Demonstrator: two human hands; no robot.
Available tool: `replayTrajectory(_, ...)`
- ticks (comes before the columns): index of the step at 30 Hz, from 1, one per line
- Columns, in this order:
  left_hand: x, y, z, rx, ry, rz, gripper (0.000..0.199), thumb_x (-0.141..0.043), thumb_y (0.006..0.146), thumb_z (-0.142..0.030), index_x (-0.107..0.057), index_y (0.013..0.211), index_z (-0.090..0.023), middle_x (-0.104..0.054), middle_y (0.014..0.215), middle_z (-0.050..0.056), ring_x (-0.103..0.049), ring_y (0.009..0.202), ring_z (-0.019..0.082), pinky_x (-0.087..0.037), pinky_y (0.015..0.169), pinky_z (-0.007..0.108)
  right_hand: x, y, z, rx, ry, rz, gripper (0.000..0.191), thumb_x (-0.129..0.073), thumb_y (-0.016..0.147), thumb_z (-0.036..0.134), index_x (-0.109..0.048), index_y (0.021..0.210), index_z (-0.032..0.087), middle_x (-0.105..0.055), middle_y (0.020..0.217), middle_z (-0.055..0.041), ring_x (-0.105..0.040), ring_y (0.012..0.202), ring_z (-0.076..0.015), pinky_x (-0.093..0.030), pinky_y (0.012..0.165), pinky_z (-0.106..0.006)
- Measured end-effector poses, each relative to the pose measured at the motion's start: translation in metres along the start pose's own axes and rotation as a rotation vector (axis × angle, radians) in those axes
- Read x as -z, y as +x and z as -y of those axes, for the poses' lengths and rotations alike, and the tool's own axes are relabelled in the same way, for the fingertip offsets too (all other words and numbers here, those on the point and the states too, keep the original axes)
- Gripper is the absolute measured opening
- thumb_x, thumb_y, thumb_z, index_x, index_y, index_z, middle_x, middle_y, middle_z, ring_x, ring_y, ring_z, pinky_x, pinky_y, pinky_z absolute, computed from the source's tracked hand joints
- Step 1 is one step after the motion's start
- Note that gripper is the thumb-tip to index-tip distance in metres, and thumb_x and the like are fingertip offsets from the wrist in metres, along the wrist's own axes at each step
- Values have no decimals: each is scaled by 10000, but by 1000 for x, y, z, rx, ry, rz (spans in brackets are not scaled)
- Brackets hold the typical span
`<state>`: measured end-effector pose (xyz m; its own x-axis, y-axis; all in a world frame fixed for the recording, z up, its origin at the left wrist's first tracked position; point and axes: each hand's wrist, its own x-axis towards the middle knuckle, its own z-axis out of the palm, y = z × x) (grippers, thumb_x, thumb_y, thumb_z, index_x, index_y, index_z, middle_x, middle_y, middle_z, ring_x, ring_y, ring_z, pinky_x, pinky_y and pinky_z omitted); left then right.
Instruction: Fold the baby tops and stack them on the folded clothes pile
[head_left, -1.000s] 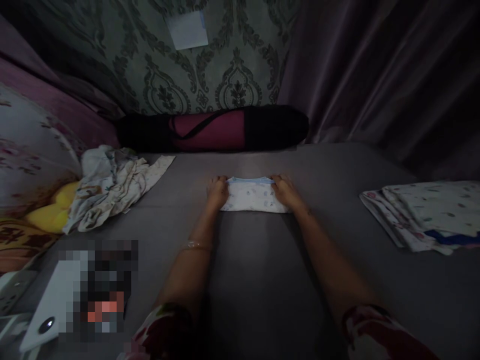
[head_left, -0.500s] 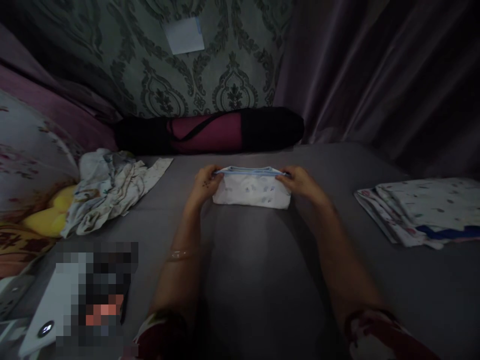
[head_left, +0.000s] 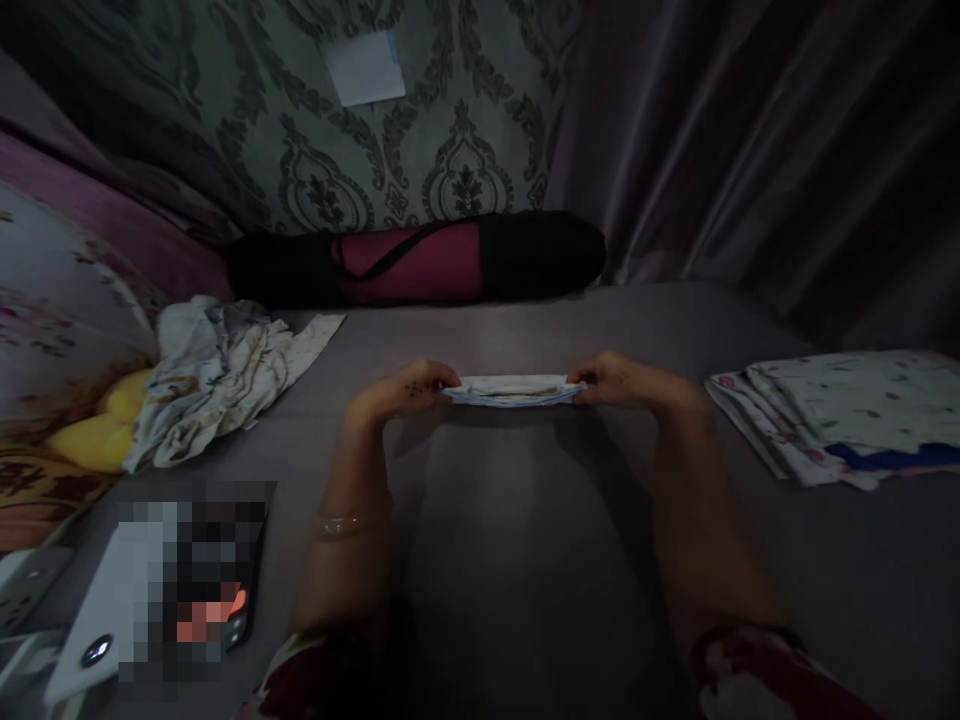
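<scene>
A small white cloth with light blue edging [head_left: 514,389] is folded into a narrow strip, seen nearly edge-on above the grey bed sheet [head_left: 517,500]. At its left end, my left hand [head_left: 409,388] pinches the corner between thumb and fingers. My right hand [head_left: 619,382] grips the opposite end in the same way. The cloth stretches level between both hands. Whether its lower side touches the sheet I cannot tell.
On the right lies a stack of folded printed cloths [head_left: 862,410]. Crumpled cloths [head_left: 217,370] and a yellow cushion [head_left: 105,425] are at left, near a white device [head_left: 105,610]. A black and pink long bag [head_left: 420,262] lies along the wall.
Both hands have tipped the folded cloth, so its printed face no longer shows and it appears as a thin strip. The hands now sit slightly lower in view, with wrists bent outward.
</scene>
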<state>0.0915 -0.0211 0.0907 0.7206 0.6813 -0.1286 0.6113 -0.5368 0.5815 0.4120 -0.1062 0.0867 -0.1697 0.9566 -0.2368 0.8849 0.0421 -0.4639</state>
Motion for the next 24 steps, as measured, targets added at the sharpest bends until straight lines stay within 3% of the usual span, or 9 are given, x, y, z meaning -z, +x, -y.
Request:
replayTrajectory(6,0,-3,-1,-11,-56,196,246,-597,724,-247,-687,944,-183,-672,832,2,-565,731,130,-418,639,208,3,-4,10,-68,72,230,280,-679,648,345,-730,879,197,-689,767,-15,-626,753,-185,-443,642,-250)
replayTrajectory(11,-2,0,3,19,-72,181,339,-639,752,-400,-673,998,-170,-682,884,40,-604,787,156,-441,661,224,8,-11,21,-5,242,258,345,-683,682,467,-729,864,178,-715,842,-43,-642,866,-208,-472,752,-269)
replayTrajectory(14,-4,4,0,-1,-19,111,347,-564,824,-415,-661,1030,-152,-682,879,53,-613,782,163,-452,672,241,8,-9,22,55,268,174,359,-590,789,464,-723,942,168,-719,883,-44,-641,872,-200,-473,773,-274)
replayTrajectory(17,-17,13,-7,-21,72,8,306,-507,866,-344,-651,1048,-144,-688,926,67,-621,798,171,-473,711,267,-4,2,23,102,176,10,369,-475,883,394,-700,1056,159,-722,953,-61,-650,890,-209,-482,790,-295)
replayTrajectory(19,-32,20,-12,-48,122,-84,297,-474,884,-284,-630,1094,-142,-685,1026,84,-630,880,184,-488,787,289,-22,12,27,95,84,-119,397,-399,923,330,-660,1166,155,-698,1111,-88,-638,1008,-229,-478,868,-324)
replayTrajectory(21,-48,23,-17,-96,186,-164,314,-439,898,-223,-600,1154,-137,-658,1144,106,-613,1023,197,-472,907,314,-45,20,36,80,-7,-263,459,-348,944,272,-542,1334,128,-577,1344,-118,-539,1216,-235,-412,1011,-343)
replayTrajectory(24,-71,21,-26,-135,323,-217,360,-403,910,-172,-556,1232,-124,-595,1286,130,-522,1226,224,-371,1074,381,-80,22,52,120,-203,-318,527,-294,962,257,-416,1428,44,-397,1497,-153,-322,1402,-257,-245,1153,-397)
